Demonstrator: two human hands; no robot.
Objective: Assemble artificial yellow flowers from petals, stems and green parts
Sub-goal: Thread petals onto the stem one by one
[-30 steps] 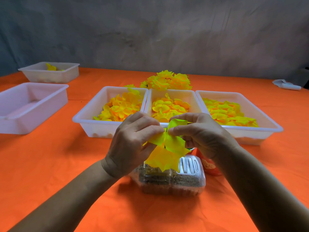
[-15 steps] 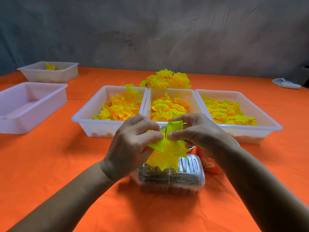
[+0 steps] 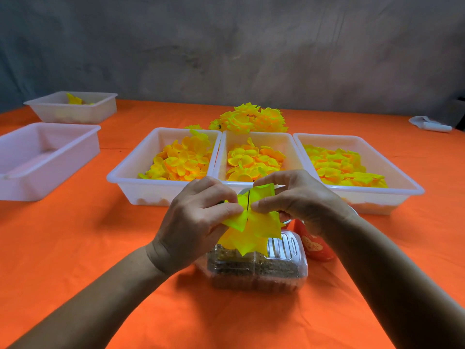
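Both hands pinch a yellow flower (image 3: 251, 224) on a thin dark stem (image 3: 248, 200) above a clear plastic box (image 3: 259, 269): the left hand (image 3: 195, 222) grips its petals at 9 o'clock, the right hand (image 3: 299, 197) at 3 o'clock. At 12 o'clock, three white trays (image 3: 161, 190) of petals line the orange table (image 3: 75, 248); finished flowers (image 3: 251, 119) lie beyond.

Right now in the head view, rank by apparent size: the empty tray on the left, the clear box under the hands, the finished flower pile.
1. Empty tray
2. Clear box, though nearness to the camera inflates it
3. Finished flower pile, farthest away
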